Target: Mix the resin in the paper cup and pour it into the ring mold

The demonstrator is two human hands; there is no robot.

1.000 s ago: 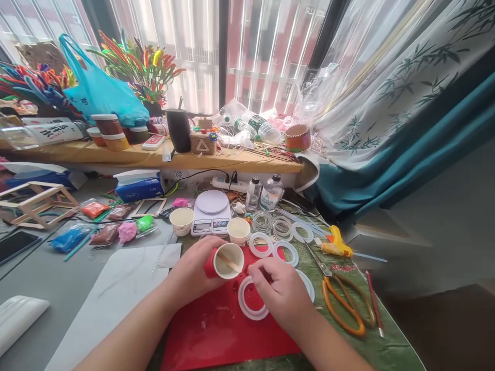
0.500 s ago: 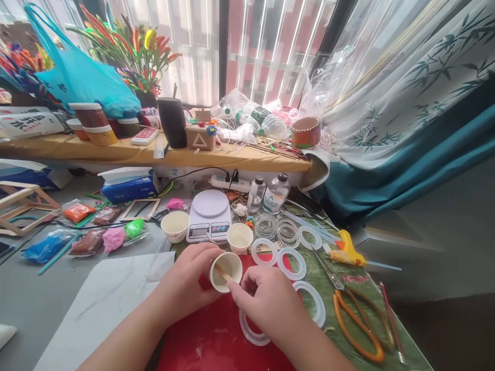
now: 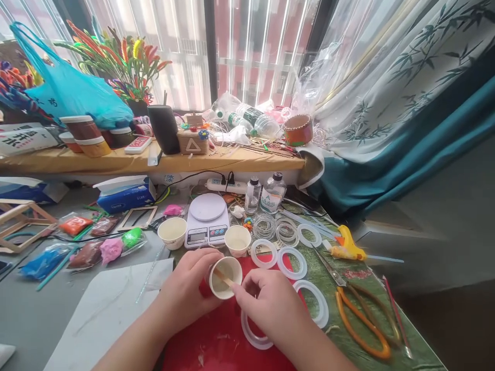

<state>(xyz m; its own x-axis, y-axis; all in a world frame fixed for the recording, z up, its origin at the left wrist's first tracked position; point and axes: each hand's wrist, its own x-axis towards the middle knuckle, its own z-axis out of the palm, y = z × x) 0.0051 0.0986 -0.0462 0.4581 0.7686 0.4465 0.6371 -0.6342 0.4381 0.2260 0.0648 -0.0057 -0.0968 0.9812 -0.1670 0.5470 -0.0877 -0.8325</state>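
Note:
My left hand (image 3: 195, 286) is wrapped round a paper cup (image 3: 236, 268), which tilts so that its mouth faces me. Between the thumb and fingers of my right hand (image 3: 266, 299) is a flat wooden stick (image 3: 223, 277), its far end down inside the cup. Whatever lies at the bottom of the cup is hard to make out. Both hands are above a red mat (image 3: 216, 340). Just beyond them stand a second paper cup (image 3: 237, 241) and a third paper cup (image 3: 172, 233), on either side of a white kitchen scale (image 3: 208, 219).
Clear ring moulds (image 3: 293, 263) lie right of the cups. Two clear bottles (image 3: 273, 193) stand behind. Scissors (image 3: 363, 319) and a yellow glue gun (image 3: 348, 246) are at right. White paper (image 3: 112, 304) and bagged coloured clay (image 3: 46, 260) lie left.
The view has shifted slightly, so the background sits a little further left. Both hands keep their hold on the cup and stick, and the stick has moved only slightly within the cup.

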